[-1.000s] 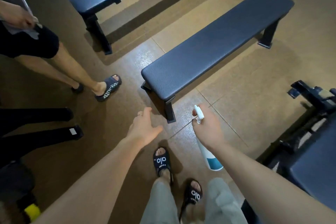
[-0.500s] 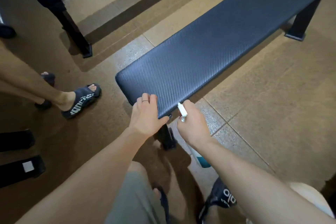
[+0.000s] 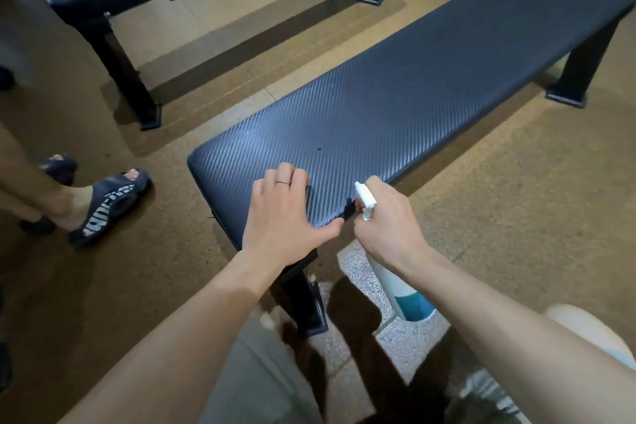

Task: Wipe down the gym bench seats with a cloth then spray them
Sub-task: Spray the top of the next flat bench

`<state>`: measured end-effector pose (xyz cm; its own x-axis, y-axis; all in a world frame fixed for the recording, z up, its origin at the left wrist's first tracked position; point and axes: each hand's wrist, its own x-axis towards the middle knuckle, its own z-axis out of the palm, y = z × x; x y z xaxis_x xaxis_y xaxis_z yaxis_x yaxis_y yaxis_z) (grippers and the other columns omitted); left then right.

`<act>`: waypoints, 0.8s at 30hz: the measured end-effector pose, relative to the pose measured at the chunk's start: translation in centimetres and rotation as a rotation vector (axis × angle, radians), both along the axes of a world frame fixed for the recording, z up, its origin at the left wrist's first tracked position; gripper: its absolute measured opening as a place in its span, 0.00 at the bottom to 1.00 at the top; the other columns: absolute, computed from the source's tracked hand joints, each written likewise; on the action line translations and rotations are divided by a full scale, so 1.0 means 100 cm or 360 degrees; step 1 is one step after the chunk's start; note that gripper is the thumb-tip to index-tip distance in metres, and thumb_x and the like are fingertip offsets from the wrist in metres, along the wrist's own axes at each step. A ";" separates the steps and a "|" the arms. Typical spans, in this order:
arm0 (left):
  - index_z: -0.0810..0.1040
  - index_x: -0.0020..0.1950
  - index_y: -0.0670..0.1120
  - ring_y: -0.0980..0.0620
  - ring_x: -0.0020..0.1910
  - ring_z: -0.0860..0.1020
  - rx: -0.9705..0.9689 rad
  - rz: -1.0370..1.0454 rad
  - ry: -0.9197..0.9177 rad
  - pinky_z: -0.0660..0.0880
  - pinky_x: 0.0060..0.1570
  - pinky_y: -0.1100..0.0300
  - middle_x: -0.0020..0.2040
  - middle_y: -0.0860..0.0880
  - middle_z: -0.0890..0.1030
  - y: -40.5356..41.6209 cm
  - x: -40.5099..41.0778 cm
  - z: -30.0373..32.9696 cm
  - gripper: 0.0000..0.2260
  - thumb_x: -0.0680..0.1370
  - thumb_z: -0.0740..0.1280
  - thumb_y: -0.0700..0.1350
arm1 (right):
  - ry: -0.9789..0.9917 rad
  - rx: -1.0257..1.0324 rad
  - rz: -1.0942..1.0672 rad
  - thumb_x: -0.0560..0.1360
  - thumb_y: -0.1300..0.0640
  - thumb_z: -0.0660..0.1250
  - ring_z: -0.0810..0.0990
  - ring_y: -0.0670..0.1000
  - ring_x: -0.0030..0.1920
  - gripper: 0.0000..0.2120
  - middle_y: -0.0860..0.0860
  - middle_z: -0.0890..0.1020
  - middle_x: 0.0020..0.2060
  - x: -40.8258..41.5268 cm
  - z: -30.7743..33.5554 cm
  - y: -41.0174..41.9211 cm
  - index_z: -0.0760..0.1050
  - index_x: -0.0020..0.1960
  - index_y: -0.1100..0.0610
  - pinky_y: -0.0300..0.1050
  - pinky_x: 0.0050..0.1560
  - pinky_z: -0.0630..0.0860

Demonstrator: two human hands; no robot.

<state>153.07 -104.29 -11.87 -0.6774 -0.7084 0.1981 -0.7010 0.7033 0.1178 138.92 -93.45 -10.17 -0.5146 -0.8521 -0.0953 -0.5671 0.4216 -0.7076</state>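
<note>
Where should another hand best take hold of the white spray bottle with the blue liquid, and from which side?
Judging from its pose, grip the lower body of the white spray bottle with blue liquid, coming from below. It hangs tilted beside the near end of the dark textured bench seat; the right hand already covers the neck and trigger, so only the round lower part is free.

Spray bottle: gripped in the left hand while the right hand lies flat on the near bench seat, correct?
Hands swapped. The head view shows the right hand gripping the spray bottle, while the left hand lies flat on the near bench seat.
</note>
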 end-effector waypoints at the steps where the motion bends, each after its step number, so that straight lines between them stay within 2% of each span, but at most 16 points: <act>1: 0.71 0.54 0.48 0.47 0.50 0.69 -0.0008 -0.0004 0.0003 0.69 0.52 0.50 0.52 0.50 0.70 0.000 0.000 0.000 0.32 0.67 0.66 0.74 | -0.0029 -0.0027 -0.0022 0.70 0.69 0.63 0.72 0.55 0.41 0.09 0.52 0.72 0.41 -0.003 0.000 -0.001 0.66 0.45 0.59 0.51 0.37 0.67; 7: 0.72 0.53 0.47 0.46 0.48 0.69 -0.0068 -0.0030 -0.0074 0.69 0.50 0.49 0.50 0.49 0.69 -0.003 0.002 0.000 0.33 0.67 0.64 0.74 | -0.0097 -0.0014 -0.0357 0.70 0.68 0.66 0.75 0.57 0.46 0.09 0.56 0.76 0.47 -0.032 0.005 -0.006 0.71 0.49 0.61 0.46 0.38 0.67; 11: 0.72 0.54 0.46 0.44 0.49 0.72 -0.0169 -0.0115 -0.0158 0.70 0.49 0.48 0.51 0.47 0.72 -0.003 -0.005 0.004 0.33 0.67 0.65 0.73 | -0.0041 -0.0019 -0.0459 0.71 0.69 0.66 0.74 0.58 0.46 0.09 0.57 0.75 0.47 -0.056 0.008 -0.005 0.70 0.49 0.60 0.45 0.38 0.64; 15: 0.72 0.66 0.45 0.43 0.55 0.73 -0.0156 -0.0315 -0.0127 0.70 0.54 0.48 0.59 0.46 0.73 0.000 -0.056 0.011 0.34 0.70 0.71 0.67 | -0.0005 -0.0075 -0.0509 0.70 0.68 0.65 0.74 0.58 0.48 0.09 0.56 0.76 0.48 -0.079 0.006 -0.003 0.71 0.49 0.61 0.47 0.43 0.69; 18: 0.68 0.71 0.45 0.42 0.60 0.73 -0.0157 -0.0470 -0.0255 0.71 0.58 0.48 0.65 0.45 0.73 0.005 -0.106 0.009 0.31 0.77 0.66 0.65 | 0.0004 -0.0053 -0.0550 0.69 0.67 0.64 0.76 0.61 0.50 0.09 0.59 0.78 0.49 -0.104 0.000 0.000 0.73 0.49 0.62 0.47 0.45 0.69; 21: 0.70 0.68 0.46 0.42 0.58 0.72 -0.0238 -0.0439 -0.0307 0.71 0.55 0.48 0.64 0.46 0.73 0.004 -0.130 -0.004 0.24 0.80 0.60 0.63 | -0.0038 -0.0086 -0.0590 0.70 0.68 0.65 0.76 0.59 0.51 0.11 0.58 0.78 0.52 -0.134 -0.004 0.005 0.72 0.52 0.61 0.46 0.47 0.69; 24: 0.72 0.64 0.46 0.42 0.55 0.72 -0.0264 -0.0417 -0.0210 0.71 0.52 0.46 0.60 0.46 0.74 0.001 -0.134 -0.014 0.23 0.79 0.59 0.62 | -0.0047 -0.0134 -0.0588 0.72 0.67 0.67 0.76 0.57 0.53 0.13 0.57 0.77 0.54 -0.164 -0.008 0.009 0.72 0.55 0.59 0.50 0.53 0.75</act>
<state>139.68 -104.14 -13.28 -0.8596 -0.4723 0.1949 -0.4955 0.8636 -0.0932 122.53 -92.59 -11.01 -0.7868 -0.6151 -0.0523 -0.3664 0.5335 -0.7623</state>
